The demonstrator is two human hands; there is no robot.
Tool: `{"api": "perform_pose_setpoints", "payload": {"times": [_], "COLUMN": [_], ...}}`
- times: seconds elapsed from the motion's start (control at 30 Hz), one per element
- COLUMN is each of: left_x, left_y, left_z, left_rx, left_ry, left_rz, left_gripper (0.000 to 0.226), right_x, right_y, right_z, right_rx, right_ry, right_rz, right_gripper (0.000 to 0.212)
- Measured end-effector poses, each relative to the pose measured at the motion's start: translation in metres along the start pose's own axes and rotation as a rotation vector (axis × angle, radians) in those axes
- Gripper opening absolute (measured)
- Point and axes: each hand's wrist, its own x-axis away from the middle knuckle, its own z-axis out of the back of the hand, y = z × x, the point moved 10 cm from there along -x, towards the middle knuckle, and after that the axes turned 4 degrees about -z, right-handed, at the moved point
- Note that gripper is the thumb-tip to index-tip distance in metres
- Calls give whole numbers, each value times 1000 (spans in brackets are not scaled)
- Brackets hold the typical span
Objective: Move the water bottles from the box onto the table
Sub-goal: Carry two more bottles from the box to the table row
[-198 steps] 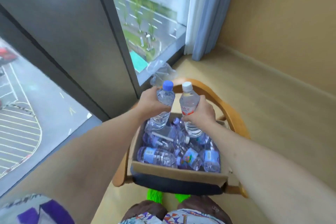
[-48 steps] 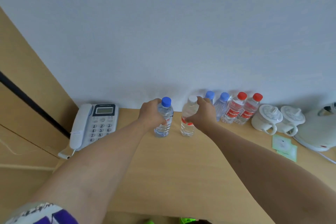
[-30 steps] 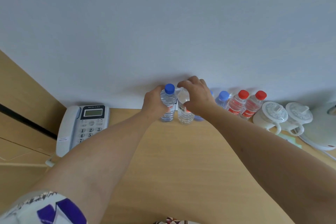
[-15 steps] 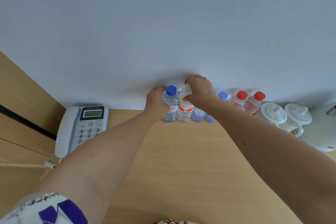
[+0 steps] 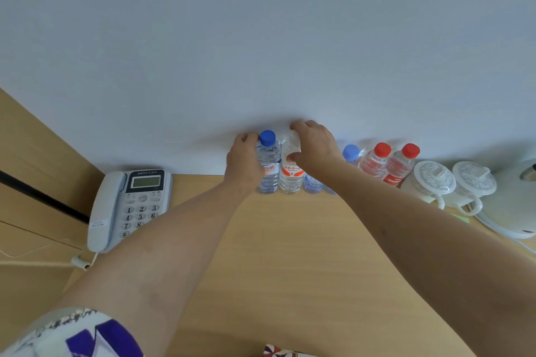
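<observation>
My left hand [image 5: 243,162] grips a blue-capped water bottle [image 5: 269,165] that stands upright on the wooden table [image 5: 290,255] against the white wall. Right beside it stands a bottle with a red-and-white label [image 5: 291,180]. My right hand [image 5: 316,145] curls over its top and neck, so its cap is hidden. Further right along the wall stand another blue-capped bottle [image 5: 351,152] and two red-capped bottles [image 5: 374,162], [image 5: 401,165]. One more bottle's base [image 5: 313,184] shows under my right wrist. The box is out of view.
A grey desk phone [image 5: 127,206] lies at the table's left end, its cord hanging off the edge. Two white lidded cups [image 5: 432,182], [image 5: 472,182] and a white kettle [image 5: 516,203] stand at the right. A wooden panel rises at the far left.
Both bottles were carried from the box to the table, set down, then pushed back against the wall next to the row. In the last half second the hands barely moved.
</observation>
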Motion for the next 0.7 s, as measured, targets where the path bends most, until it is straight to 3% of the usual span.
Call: {"api": "perform_pose_setpoints", "payload": {"times": [0.17, 0.43, 0.7], "left_x": [5, 8, 23], "left_y": [-8, -6, 43], "left_z": [6, 43, 41], "left_rx": [83, 0, -17], "left_ry": [-40, -21, -88], "left_rz": [20, -45, -257], "left_gripper": [72, 72, 57], "right_x": [11, 37, 90], "right_y": [1, -1, 10], "right_z": [3, 9, 23], "right_rx": [7, 33, 125], "right_ry": [31, 87, 106], "right_rz": [-25, -119, -236], "right_gripper": [71, 74, 72]}}
